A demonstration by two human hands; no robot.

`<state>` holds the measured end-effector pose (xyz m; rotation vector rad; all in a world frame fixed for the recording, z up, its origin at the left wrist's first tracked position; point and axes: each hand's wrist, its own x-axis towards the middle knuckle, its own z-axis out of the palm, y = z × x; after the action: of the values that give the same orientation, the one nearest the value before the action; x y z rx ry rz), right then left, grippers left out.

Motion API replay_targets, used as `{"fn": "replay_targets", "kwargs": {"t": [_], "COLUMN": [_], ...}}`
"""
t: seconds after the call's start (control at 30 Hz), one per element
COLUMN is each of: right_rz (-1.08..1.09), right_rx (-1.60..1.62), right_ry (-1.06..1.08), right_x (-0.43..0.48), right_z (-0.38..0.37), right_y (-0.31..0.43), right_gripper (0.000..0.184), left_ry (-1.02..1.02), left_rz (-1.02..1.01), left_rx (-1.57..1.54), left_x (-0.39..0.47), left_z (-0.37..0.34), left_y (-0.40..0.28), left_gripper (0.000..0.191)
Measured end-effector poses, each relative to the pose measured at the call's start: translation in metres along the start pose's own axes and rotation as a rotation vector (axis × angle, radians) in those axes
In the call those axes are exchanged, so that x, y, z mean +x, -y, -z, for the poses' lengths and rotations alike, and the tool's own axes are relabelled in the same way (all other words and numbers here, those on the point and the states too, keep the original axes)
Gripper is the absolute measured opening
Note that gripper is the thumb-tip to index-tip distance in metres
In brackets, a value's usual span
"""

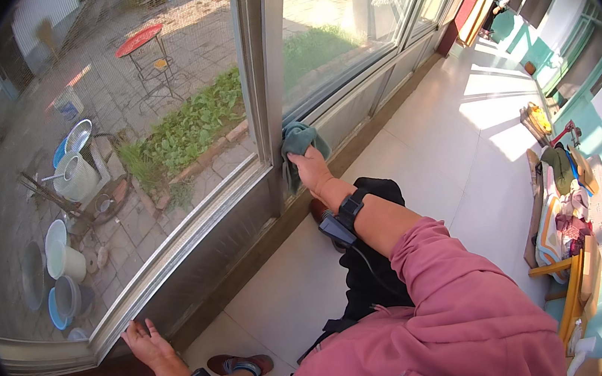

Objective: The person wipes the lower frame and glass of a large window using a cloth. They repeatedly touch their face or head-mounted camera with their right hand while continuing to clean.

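Note:
My right hand [312, 171] grips a teal cloth [301, 138] and presses it against the lower part of the metal window frame post [265, 96]. The cloth is bunched, and a fold of it hangs below my fingers. Beside the bottom rail [188, 233] of the window, at the lower left, my left hand [148, 342] is empty with its fingers apart. Its fingertips are close to the rail; whether they touch it I cannot tell. A screened pane [192, 38] is left of the post, and a glass pane [327, 32] is right of it.
Below the window runs a metal panel [218, 249] with a brown ledge [242, 263] at the tiled floor [421, 156]. A wooden bench [562, 268] piled with cloths stands at the right wall. Outside are several buckets [67, 261], green plants [195, 110] and a red-topped stand [139, 40].

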<state>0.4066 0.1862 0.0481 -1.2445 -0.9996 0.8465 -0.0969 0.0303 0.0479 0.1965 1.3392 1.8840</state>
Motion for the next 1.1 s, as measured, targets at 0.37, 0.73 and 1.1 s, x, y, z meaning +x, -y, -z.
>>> {"fn": "replay_targets", "kwargs": {"t": [0.37,0.73,1.1], "right_rz": [0.082,0.221,0.308], "right_rx": [0.171,-0.249,-0.491], "right_ry": [-0.281,0.04,-0.189], "right_x": [0.06,-0.007,0.058], "right_z": [0.011,-0.001,0.048], "right_y": [-0.004,-0.029,-0.024], "right_gripper": [0.019,0.029,0.02], "left_ry": [0.042,-0.038,0.01], "left_rz": [0.075,0.039,0.046], "left_rx": [-0.088,-0.053,-0.074], "left_x": [0.0,-0.005,-0.007], "left_z": [0.001,-0.01,-0.008], "left_y": [-0.01,-0.007,-0.013], "left_gripper": [0.047,0.047,0.033]}}
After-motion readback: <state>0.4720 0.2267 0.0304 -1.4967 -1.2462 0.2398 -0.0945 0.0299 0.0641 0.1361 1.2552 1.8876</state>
